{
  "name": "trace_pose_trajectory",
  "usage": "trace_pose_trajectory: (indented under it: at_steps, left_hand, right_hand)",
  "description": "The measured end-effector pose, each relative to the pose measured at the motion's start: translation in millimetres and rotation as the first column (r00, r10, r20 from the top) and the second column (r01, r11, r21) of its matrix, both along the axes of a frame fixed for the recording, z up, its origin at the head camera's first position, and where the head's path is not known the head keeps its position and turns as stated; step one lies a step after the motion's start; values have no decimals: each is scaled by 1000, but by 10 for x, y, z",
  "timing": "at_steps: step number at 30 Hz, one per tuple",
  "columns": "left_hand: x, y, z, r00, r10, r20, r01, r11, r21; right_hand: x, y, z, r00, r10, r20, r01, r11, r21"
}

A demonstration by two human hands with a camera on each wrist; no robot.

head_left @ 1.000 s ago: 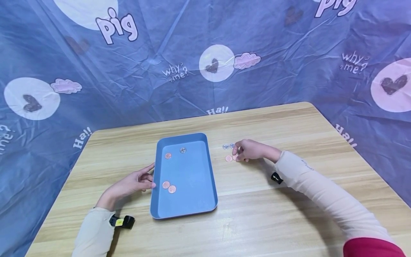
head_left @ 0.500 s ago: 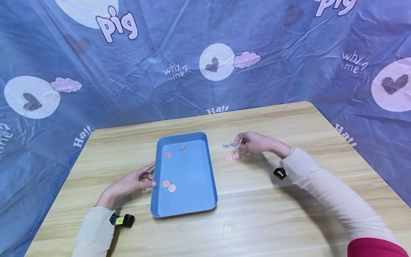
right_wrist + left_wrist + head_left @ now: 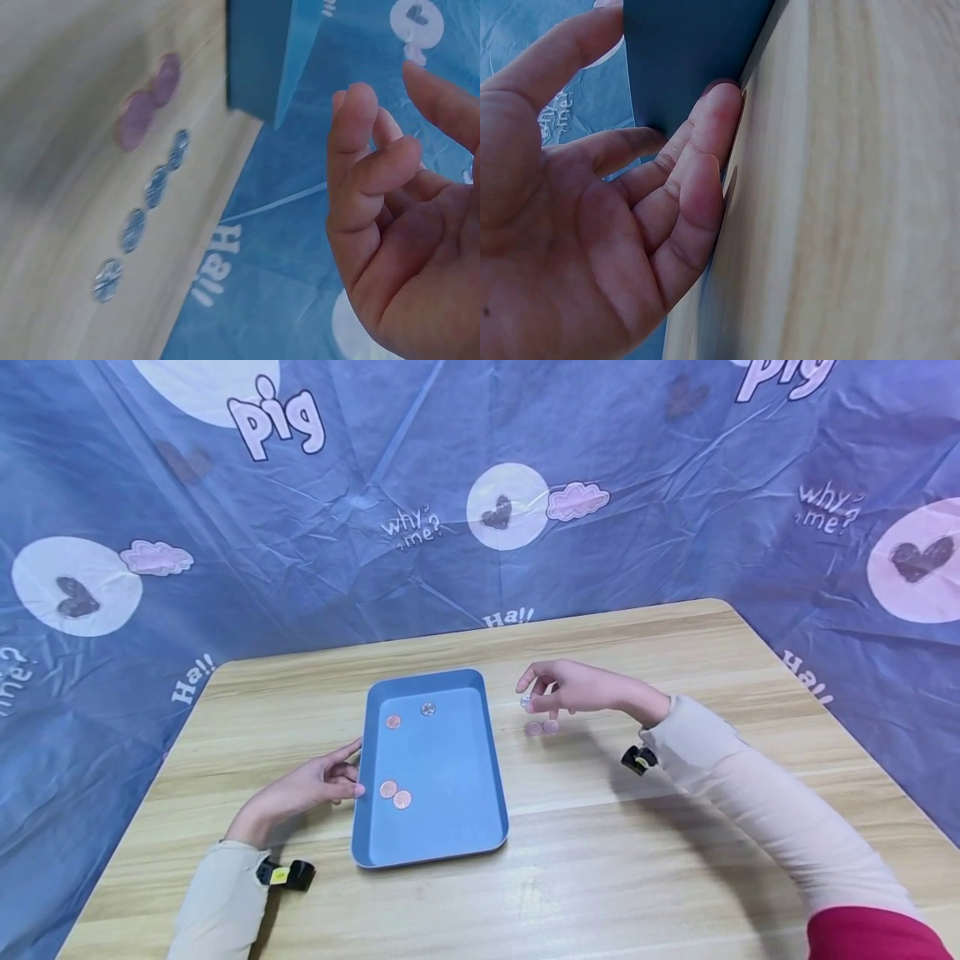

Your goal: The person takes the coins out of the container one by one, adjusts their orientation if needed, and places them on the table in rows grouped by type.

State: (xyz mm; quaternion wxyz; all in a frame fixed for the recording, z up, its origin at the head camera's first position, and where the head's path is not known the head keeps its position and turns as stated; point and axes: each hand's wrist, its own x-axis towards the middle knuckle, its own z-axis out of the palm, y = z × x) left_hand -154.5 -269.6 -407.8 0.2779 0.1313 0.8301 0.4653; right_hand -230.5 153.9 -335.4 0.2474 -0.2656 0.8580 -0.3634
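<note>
My left hand (image 3: 303, 789) rests against the left side of a blue tray (image 3: 450, 852), its thumb at the rim. In the left wrist view its fingers lie loosely bent against the tray's outer wall (image 3: 686, 60). Three copper coins (image 3: 402, 799) and a silver coin (image 3: 427, 709) lie inside the tray. Right of it, my right hand (image 3: 577, 685) hovers over the table, fingers loosely bent, with nothing seen between them. Below it are several silver coins (image 3: 133, 229) in a row and two copper coins (image 3: 136, 120). The hand hides most of that row in the head view.
The wooden table (image 3: 480, 910) ends at a far edge close to a blue printed cloth (image 3: 337, 568), which hangs behind and at both sides. A black band with a yellow label (image 3: 285, 875) shows at the left wrist, and another black band (image 3: 639, 759) at the right.
My right hand has lifted off the copper coins and shifted left and away, over the silver ones. The left hand, the tray and the coins in it stay put.
</note>
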Motion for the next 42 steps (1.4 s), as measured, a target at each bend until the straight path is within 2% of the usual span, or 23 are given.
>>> trace_pose_trajectory:
  at_steps: [9, 14, 20, 32, 42]
  left_hand:
    - [7, -9, 3, 1000, -5, 6, 5, 1000, 4]
    - [8, -6, 18, 1000, 3, 8, -3, 1000, 4]
    - [-1, -2, 25, 1000, 19, 22, -19, 1000, 12]
    - [-3, -2, 21, 999, 33, 37, -33, 999, 13]
    - [-12, -7, 4, 999, 17, 31, -17, 1000, 6]
  right_hand:
    - [46, -284, 171, 997, 79, -16, -79, 997, 18]
    - [62, -464, 225, 992, 119, -34, -119, 993, 27]
    - [54, -684, 260, 989, 149, -18, -149, 988, 33]
    - [65, -1130, 260, 979, 204, -5, -204, 979, -19]
    - [101, -1457, 139, 977, 214, 25, -212, 976, -58]
